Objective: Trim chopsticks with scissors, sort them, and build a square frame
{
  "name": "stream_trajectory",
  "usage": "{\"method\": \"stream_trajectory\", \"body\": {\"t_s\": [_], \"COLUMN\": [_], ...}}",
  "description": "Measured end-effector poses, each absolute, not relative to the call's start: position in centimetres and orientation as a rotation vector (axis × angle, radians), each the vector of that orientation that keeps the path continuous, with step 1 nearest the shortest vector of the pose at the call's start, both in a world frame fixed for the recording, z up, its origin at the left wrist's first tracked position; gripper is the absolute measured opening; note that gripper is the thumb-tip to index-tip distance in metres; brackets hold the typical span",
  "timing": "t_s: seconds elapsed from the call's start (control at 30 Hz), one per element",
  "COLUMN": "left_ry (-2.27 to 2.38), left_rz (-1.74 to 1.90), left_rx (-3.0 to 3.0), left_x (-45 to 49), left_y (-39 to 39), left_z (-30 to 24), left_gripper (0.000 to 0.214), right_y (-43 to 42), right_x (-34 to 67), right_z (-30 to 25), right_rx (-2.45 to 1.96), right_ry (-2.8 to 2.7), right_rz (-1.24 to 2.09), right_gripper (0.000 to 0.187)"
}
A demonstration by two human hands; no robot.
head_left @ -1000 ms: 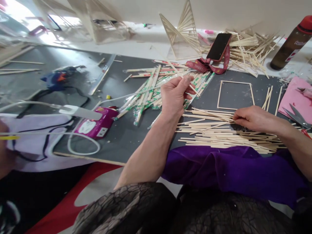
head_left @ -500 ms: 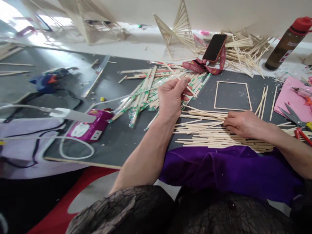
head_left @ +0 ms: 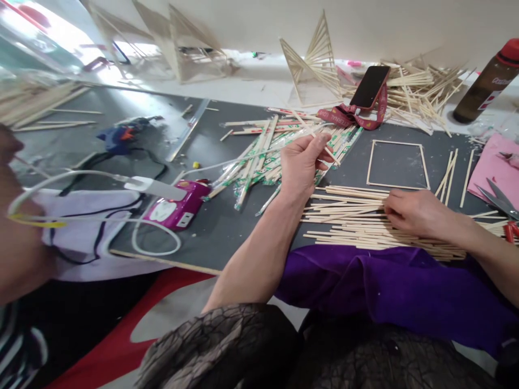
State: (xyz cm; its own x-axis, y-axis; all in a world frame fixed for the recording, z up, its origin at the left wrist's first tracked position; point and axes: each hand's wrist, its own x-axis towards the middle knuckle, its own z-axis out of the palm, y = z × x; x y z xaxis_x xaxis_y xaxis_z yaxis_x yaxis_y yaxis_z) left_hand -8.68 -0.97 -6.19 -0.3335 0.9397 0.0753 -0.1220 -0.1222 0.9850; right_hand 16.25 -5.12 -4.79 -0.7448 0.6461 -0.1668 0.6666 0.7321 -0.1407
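Observation:
My left hand (head_left: 302, 159) is closed in a pinch on a thin wooden chopstick (head_left: 333, 155), held slanting above the wrapped chopsticks (head_left: 253, 162) in clear, green-printed plastic. Loose bare chopsticks (head_left: 344, 232) lie in rows in front of me. My right hand (head_left: 417, 210) rests over their upper rows, its fingers curled round the ends of some chopsticks; how many is hidden. Just beyond that hand, a square frame of sticks (head_left: 368, 162) lies flat on the dark grey board (head_left: 219, 227).
A phone (head_left: 370, 86) with a red strap and a fan-shaped stick model (head_left: 318, 56) stand behind. At right are a bottle (head_left: 484, 86), scissors (head_left: 500, 197) and pink sheet (head_left: 488, 162). Left are a magenta power block (head_left: 190, 202), a white cable, and another person's blurred arm (head_left: 20, 232).
The view has swung left, so everything sits further right. Another person's arm has come in at the left edge. A slanted stick by my right fingers now lies closer to the row.

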Motion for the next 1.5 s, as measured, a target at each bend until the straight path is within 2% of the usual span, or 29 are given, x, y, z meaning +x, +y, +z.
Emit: {"method": "stream_trajectory", "body": {"t_s": [0.13, 0.27, 0.43, 0.6, 0.73, 0.9, 1.2, 1.37, 1.5], "left_ry": [1.248, 1.246, 1.198, 1.117, 1.06, 1.116, 1.089, 1.083, 1.058], "left_rz": [1.624, 1.621, 1.563, 1.303, 1.196, 1.139, 1.005, 0.982, 0.986], "left_rx": [1.005, 1.018, 0.947, 0.897, 0.889, 0.863, 0.798, 0.673, 0.636], "left_x": [-8.8, -9.1, -8.7, -6.4, -4.6, -3.7, -3.7, -4.2, -4.5], "left_y": [-1.0, -0.9, -1.1, -2.7, -3.8, -3.9, -3.9, -3.6, -3.5], "left_z": [-6.2, -6.4, -6.3, -5.7, -5.7, -6.2, -6.7, -6.5, -6.5], "left_gripper": [0.015, 0.019, 0.025, 0.034, 0.034, 0.021, 0.015, 0.013, 0.012], "right_y": [-3.7, -3.1, -3.0, -3.4, -4.0, -4.4, -4.6, -4.3, -4.4], "right_x": [17.4, 17.8, 17.1, 15.8, 15.0, 14.5, 14.0, 15.0, 15.5], "right_z": [-4.3, -4.7, -4.7, -4.7, -4.8, -4.8, -5.2, -5.5, -5.4], "right_rx": [1.241, 1.389, 1.646, 1.885, 1.908, 1.863, 1.792, 1.844, 1.658], "right_ry": [2.779, 2.509, 2.244, 2.033, 2.002, 1.976, 1.995, 2.367, 2.863], "right_rz": [-0.976, -1.617, -2.126, -2.49, -2.554, -2.569, -2.487, -2.226, -1.816], "right_gripper": [0.018, 0.017, 0.018, 0.026, 0.024, 0.019, 0.018, 0.017, 0.013]}}
